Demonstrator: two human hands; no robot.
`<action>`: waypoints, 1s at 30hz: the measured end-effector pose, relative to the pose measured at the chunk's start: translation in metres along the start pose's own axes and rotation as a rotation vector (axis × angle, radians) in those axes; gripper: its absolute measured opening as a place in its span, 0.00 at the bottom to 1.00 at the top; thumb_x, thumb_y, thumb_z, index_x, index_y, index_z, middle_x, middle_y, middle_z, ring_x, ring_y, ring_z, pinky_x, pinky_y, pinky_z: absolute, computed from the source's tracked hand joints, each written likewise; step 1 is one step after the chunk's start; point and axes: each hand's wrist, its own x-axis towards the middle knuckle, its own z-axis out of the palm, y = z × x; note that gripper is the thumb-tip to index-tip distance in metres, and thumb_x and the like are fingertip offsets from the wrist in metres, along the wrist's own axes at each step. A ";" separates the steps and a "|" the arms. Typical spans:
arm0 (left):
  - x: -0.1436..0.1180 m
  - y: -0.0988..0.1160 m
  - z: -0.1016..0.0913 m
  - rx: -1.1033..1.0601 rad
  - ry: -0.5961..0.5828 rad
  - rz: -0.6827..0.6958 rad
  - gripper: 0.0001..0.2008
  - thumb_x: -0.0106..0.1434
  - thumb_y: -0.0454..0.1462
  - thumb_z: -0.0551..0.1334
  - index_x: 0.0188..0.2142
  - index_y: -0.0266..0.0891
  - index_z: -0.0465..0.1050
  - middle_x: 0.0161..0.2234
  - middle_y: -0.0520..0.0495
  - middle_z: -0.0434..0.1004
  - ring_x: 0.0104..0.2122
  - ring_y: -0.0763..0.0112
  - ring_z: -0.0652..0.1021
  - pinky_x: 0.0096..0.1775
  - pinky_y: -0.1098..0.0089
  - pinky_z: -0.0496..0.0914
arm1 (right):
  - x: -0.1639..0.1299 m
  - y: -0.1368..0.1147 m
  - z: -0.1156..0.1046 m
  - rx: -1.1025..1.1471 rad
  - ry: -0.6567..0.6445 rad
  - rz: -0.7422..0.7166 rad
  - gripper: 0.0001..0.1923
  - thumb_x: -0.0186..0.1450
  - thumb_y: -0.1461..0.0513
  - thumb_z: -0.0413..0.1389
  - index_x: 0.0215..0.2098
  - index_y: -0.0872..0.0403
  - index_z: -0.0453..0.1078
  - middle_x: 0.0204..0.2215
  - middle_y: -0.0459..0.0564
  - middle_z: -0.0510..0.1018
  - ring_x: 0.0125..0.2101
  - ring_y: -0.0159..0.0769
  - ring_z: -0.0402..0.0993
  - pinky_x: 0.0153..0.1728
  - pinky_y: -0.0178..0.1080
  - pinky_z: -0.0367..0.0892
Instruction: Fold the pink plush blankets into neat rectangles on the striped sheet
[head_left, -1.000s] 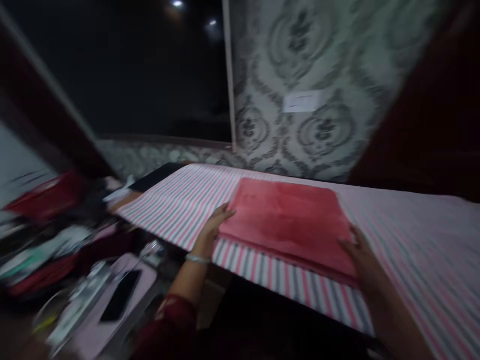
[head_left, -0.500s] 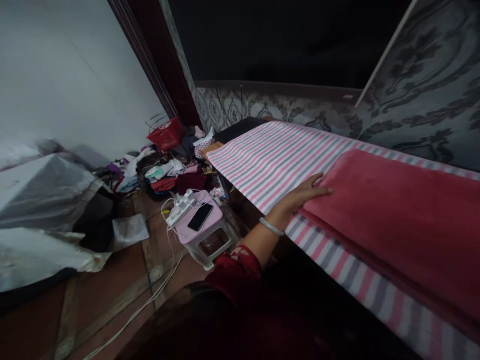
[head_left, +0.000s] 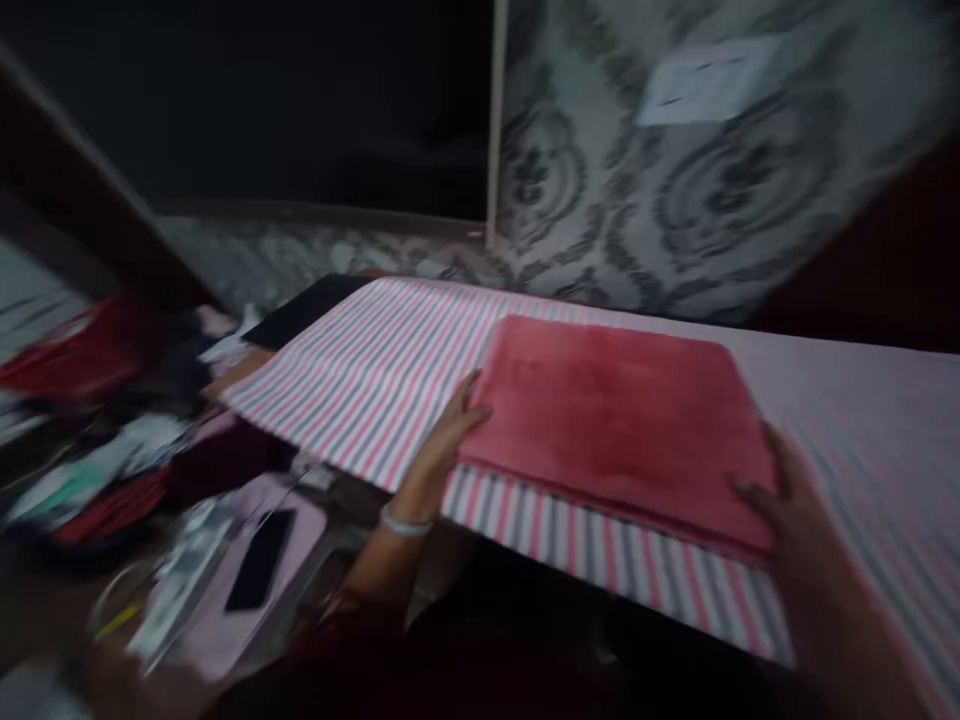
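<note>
A red folded cloth [head_left: 622,425], soft-looking and roughly rectangular, lies flat on a pink, grey and white striped cover [head_left: 360,380] over a long table. At its left edge rests my left hand [head_left: 450,430], open, the thumb over the top and the other fingers along the side. My right hand [head_left: 791,510], somewhat blurred, touches the right edge with thumb and fingers apart. A pale bangle [head_left: 406,523] circles my left wrist.
Beyond the table hang a large dark screen [head_left: 322,110] and patterned wallpaper [head_left: 607,190]. At lower left stands a pink stool [head_left: 217,610] bearing a phone [head_left: 260,560] and a power strip [head_left: 180,580]. Heaped clothes [head_left: 112,480] and a red basket [head_left: 75,350] are farther left.
The view has swung right, bringing the whole red cloth into sight. My right hand has come into view at its right edge. My left hand stays at the left edge.
</note>
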 end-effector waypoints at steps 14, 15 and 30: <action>0.013 0.016 -0.009 -0.203 0.176 -0.127 0.50 0.45 0.51 0.78 0.66 0.48 0.64 0.59 0.40 0.75 0.51 0.53 0.81 0.46 0.67 0.78 | 0.006 -0.004 0.007 0.223 -0.103 -0.028 0.51 0.62 0.42 0.59 0.75 0.50 0.43 0.68 0.56 0.62 0.67 0.51 0.59 0.63 0.53 0.63; 0.011 0.019 -0.008 -0.203 0.179 -0.133 0.51 0.43 0.50 0.78 0.66 0.47 0.64 0.58 0.39 0.76 0.51 0.53 0.81 0.46 0.67 0.79 | 0.007 -0.002 0.008 0.222 -0.090 -0.009 0.52 0.61 0.42 0.59 0.75 0.50 0.43 0.68 0.57 0.63 0.66 0.51 0.60 0.62 0.53 0.63; 0.006 0.022 -0.006 -0.272 0.123 -0.028 0.47 0.46 0.48 0.77 0.64 0.41 0.67 0.56 0.35 0.78 0.54 0.47 0.79 0.53 0.59 0.75 | 0.009 0.003 0.014 0.230 -0.044 0.008 0.54 0.57 0.40 0.59 0.73 0.53 0.48 0.66 0.59 0.66 0.62 0.53 0.66 0.60 0.52 0.64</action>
